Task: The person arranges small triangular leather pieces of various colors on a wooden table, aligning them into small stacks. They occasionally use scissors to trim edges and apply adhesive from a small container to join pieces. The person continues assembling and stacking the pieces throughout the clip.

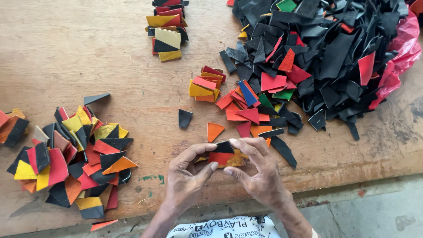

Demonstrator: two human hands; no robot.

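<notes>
We pinch a small stack of leather scraps at the near table edge, left hand and right hand both closed on it. We judge we're mid-sorting; the stack next needs squaring and a matching pile.

Worktop: bare wood, matt, worn and stained. Cut scraps: matt, apparently leather. Bag at far right corner: glossy red plastic.

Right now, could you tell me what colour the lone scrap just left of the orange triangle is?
Black scrap, clearest in the head view.
</notes>
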